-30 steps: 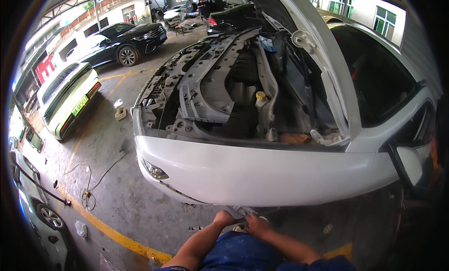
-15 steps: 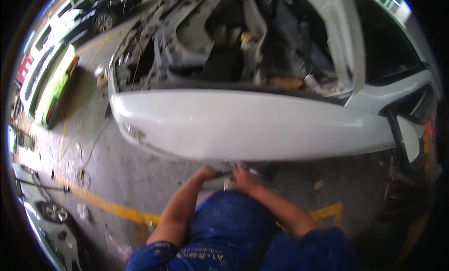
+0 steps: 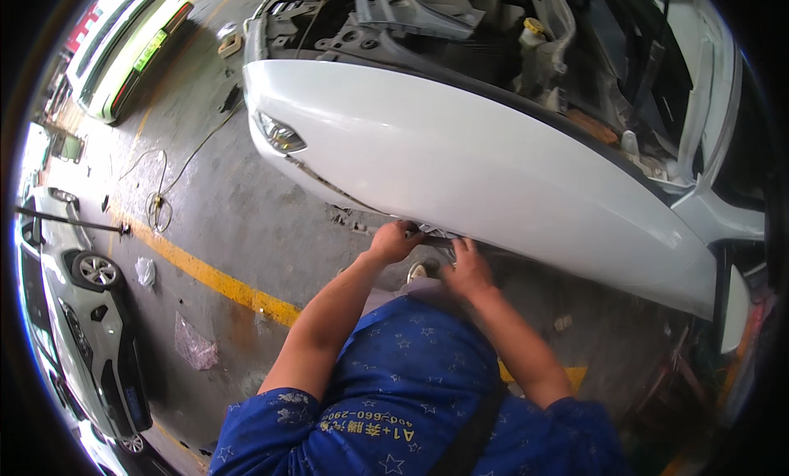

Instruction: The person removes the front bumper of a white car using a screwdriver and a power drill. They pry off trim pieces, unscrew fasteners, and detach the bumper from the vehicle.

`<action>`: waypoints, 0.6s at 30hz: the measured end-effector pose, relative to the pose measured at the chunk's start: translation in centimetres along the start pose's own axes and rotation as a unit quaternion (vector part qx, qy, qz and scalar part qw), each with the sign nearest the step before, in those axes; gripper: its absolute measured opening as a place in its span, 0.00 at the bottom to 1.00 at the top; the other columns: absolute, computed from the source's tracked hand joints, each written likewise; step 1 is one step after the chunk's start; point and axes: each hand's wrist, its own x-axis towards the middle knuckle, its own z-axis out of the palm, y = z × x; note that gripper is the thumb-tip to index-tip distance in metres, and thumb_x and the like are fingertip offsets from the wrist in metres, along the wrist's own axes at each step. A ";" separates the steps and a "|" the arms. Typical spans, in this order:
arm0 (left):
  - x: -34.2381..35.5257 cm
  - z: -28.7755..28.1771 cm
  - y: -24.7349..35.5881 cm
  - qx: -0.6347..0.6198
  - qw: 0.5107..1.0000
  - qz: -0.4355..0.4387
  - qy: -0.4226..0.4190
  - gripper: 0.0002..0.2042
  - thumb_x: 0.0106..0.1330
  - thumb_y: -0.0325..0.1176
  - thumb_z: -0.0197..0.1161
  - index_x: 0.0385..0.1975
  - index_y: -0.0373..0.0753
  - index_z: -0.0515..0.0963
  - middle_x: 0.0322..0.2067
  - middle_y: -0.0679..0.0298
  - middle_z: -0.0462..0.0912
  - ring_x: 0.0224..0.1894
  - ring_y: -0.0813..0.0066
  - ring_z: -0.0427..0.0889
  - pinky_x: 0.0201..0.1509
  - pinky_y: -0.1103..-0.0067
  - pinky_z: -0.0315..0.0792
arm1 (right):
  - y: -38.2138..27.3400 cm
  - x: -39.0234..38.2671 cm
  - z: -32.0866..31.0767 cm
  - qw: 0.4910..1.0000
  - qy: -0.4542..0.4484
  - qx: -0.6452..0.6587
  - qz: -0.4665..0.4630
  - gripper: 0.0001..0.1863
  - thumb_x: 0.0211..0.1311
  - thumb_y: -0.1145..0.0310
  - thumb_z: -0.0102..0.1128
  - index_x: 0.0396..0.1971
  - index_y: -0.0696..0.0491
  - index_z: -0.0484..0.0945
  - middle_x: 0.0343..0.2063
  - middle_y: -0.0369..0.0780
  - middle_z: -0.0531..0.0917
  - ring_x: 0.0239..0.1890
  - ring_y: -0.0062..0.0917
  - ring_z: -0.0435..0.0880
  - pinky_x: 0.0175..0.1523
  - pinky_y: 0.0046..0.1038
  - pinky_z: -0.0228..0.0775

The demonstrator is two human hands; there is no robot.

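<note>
A white front fender (image 3: 427, 131) of a car stretches across in front of me. My left hand (image 3: 394, 240) is at its lower edge, fingers curled in around something dark that I cannot make out. Close by on the right, my right hand (image 3: 468, 269) has its fingers bent against the same edge, and what they grip is hidden. Between the hands shows a crumpled, silvery-grey patch (image 3: 436, 231) under the fender rim. A small headlamp-like lens (image 3: 279, 134) sits at the fender's front end.
Beyond the fender lies the uncovered engine bay (image 3: 493, 41) with a yellow-capped reservoir (image 3: 532, 31). A side mirror (image 3: 734, 308) juts out at right. Left are a parked silver car (image 3: 90, 328), a cable (image 3: 160, 201) and plastic scraps (image 3: 196, 344) on the floor.
The view has tilted, so the fender now slopes down to the right and sits higher. My hands stay at its lower edge, a little farther apart.
</note>
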 end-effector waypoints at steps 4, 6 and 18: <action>-2.6 -0.4 -2.9 -0.023 0.983 0.143 0.111 0.20 0.63 0.43 0.68 0.47 0.32 0.83 0.48 0.46 0.84 0.51 0.47 0.82 0.58 0.63 0.75 | -0.4 -0.2 0.5 0.996 0.055 -0.014 -0.064 0.32 0.56 0.64 0.62 0.62 0.57 0.71 0.65 0.51 0.70 0.54 0.52 0.80 0.56 0.46 0.76; -5.3 -1.3 -5.1 -0.027 0.975 0.153 0.160 0.20 0.64 0.43 0.67 0.47 0.32 0.83 0.48 0.47 0.85 0.52 0.46 0.82 0.59 0.62 0.75 | -1.4 -1.4 0.7 0.989 0.087 -0.006 -0.121 0.31 0.55 0.66 0.62 0.61 0.57 0.71 0.63 0.51 0.71 0.53 0.51 0.81 0.55 0.45 0.77; -37.1 -0.7 -41.9 -0.191 0.894 -0.322 0.248 0.21 0.68 0.48 0.61 0.45 0.33 0.85 0.40 0.47 0.88 0.46 0.52 0.87 0.52 0.67 0.77 | -17.1 -5.0 11.8 0.991 -0.049 0.017 -0.127 0.18 0.58 0.69 0.59 0.50 0.55 0.78 0.39 0.49 0.84 0.43 0.48 0.83 0.48 0.44 0.76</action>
